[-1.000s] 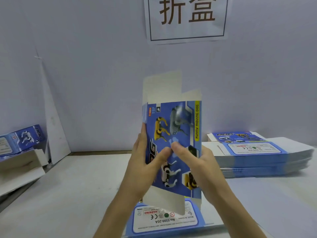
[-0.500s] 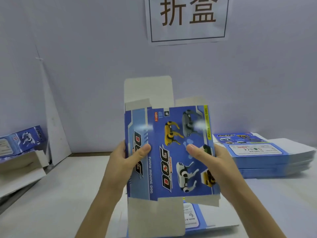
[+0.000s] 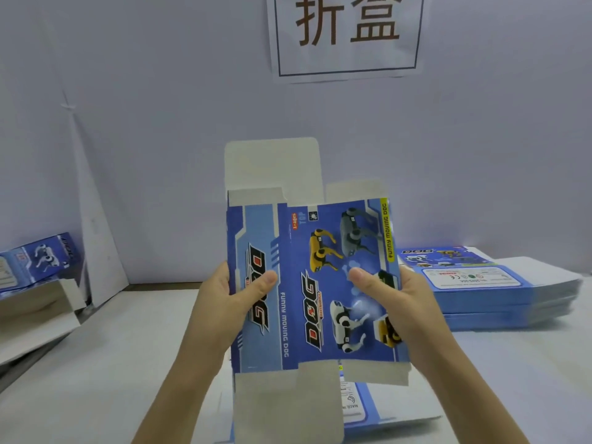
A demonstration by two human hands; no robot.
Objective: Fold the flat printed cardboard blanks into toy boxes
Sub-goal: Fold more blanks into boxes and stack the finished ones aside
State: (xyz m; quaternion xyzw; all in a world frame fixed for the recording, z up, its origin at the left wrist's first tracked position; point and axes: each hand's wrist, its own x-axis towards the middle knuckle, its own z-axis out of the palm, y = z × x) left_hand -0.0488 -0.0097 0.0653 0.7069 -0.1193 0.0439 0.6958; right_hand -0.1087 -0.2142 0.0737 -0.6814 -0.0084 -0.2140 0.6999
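Person holds the blue printed cardboard toy-box blank [image 3: 314, 283] up in the air, left of the stack of flat blue blanks [image 3: 499, 293]. The left hand [image 3: 224, 302] and right hand [image 3: 403, 302] each pinch a side edge, thumbs on the print, likely to square the sleeve. End flaps not folded yet.

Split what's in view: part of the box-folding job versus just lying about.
Job: held blank, gripped by left hand and right hand; stack of flat blanks; loose blank beneath; printed boxes at left.
Lying about: wall sign; leaning white board.
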